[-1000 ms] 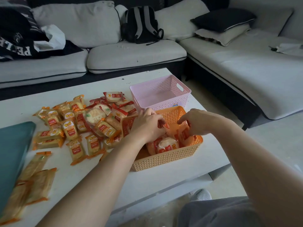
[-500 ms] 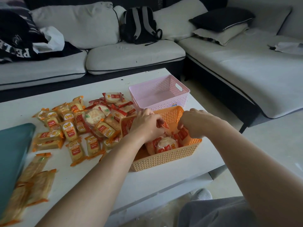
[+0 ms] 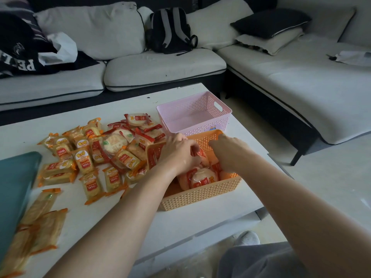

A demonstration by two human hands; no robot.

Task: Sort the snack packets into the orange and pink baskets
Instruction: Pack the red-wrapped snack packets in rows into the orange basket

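Observation:
The orange basket (image 3: 200, 194) stands near the table's front right edge with several red-and-white snack packets (image 3: 202, 178) in it. Both my hands reach inside it. My left hand (image 3: 179, 152) is curled around a red-and-white packet (image 3: 200, 153) at the basket's middle. My right hand (image 3: 230, 152) is bent down over the packets at the basket's right side, its fingertips hidden. The pink basket (image 3: 200, 125) stands just behind, with nothing visible in it. A pile of yellow and red snack packets (image 3: 96, 153) lies to the left on the white table (image 3: 100, 109).
A teal flat object (image 3: 14, 189) lies at the table's left edge, with a few long clear packets (image 3: 40, 217) beside it. A grey sofa (image 3: 160, 67) with a black backpack (image 3: 170, 31) wraps around behind and to the right. My shoe (image 3: 247, 237) shows below the table edge.
Both hands have stayed in the orange basket and shifted slightly; the right hand has dipped lower among the packets. The packets under the hands have been nudged.

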